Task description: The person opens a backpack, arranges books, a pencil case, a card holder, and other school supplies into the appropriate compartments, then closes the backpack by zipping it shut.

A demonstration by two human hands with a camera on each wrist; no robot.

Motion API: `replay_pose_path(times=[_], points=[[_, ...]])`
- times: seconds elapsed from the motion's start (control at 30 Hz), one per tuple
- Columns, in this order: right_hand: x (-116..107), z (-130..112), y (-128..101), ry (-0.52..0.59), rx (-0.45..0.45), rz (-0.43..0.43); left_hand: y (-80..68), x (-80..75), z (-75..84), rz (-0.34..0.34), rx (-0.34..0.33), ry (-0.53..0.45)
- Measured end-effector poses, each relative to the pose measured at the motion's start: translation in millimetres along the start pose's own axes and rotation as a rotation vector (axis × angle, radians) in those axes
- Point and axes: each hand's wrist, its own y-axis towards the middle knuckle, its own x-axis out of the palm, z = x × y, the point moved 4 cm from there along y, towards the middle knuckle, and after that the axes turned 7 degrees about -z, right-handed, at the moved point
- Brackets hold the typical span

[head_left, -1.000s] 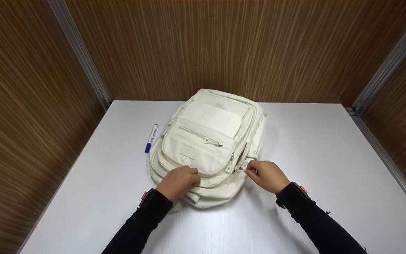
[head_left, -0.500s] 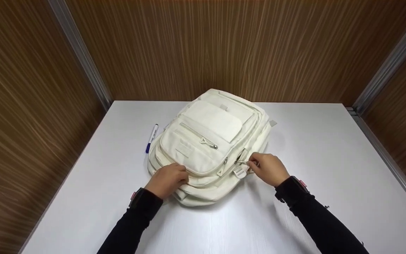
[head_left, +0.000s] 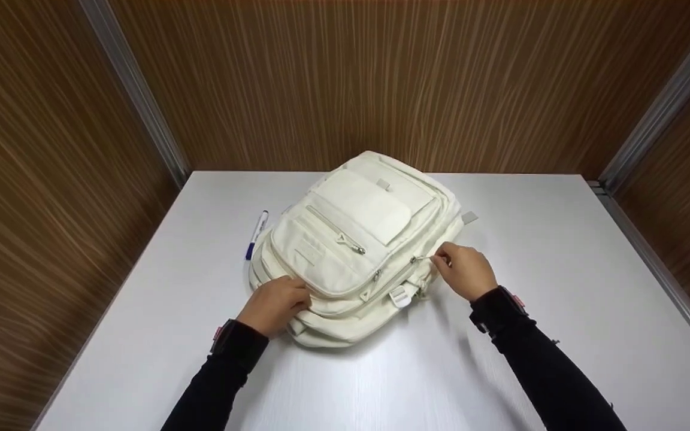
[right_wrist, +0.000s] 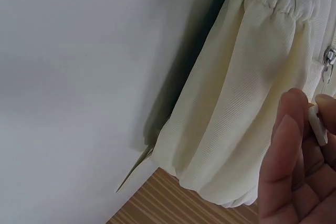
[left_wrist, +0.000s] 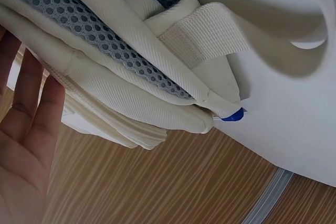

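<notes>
In the head view, one cream backpack (head_left: 357, 245) lies flat on the white tabletop (head_left: 560, 287), its top end near the back edge and wood-grain wall, with bare room to its right and in front. The left hand (head_left: 273, 304) rests on the bag's near-left corner, fingers curled over the fabric and gripping it. The right hand (head_left: 466, 270) pinches a zipper pull (head_left: 426, 259) on the bag's right side. One blue-capped marker (head_left: 256, 234) lies just beside the bag's left edge. In the left wrist view, straight fingers (left_wrist: 31, 103) lie against the backpack's padded mesh strap (left_wrist: 105, 45); one blue cap tip (left_wrist: 233, 115) peeks out beneath. In the right wrist view, fingers (right_wrist: 291, 145) pinch a white tab beside one elastic side pocket (right_wrist: 247, 93).
</notes>
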Motion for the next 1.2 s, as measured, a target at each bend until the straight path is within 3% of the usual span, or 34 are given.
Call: replay_pose_path(times=[0.2,0.27,0.4,0.5,0.57,0.63,0.73,0.87,1.2], points=[[5,1,-1,0.036,-0.005,-0.034,-6.5,-2.0,0.9,0.061,0.033,0.020],[6,-1,-3,0.052,-0.013,-0.024,-9.2,-3.5,-0.4,0.073,0.016,0.010],[10,-12,-11,0.047,-0.041,0.028,-11.3,-9.7,-9.3,0.146,-0.094,0.003],[17,-29,-19,0.030,-0.087,0.045,-8.6,-10.1,-22.5,0.157,-0.238,0.007],[25,-42,-25,0.016,-0.141,0.024,-6.3,-6.4,-31.4,0.116,-0.326,-0.004],[34,-53,-32,-0.006,-0.197,-0.024,-5.3,-0.3,-38.3,0.032,-0.416,-0.043],[45,-62,-38,-0.048,-0.257,-0.090,-5.7,8.5,-43.6,-0.051,-0.487,-0.108],[51,-65,-41,-0.086,-0.271,-0.114,-7.3,15.5,-45.5,-0.069,-0.510,-0.150],[46,-56,-35,-0.102,-0.280,-0.118,-6.8,23.2,-37.1,-0.044,-0.497,-0.095]])
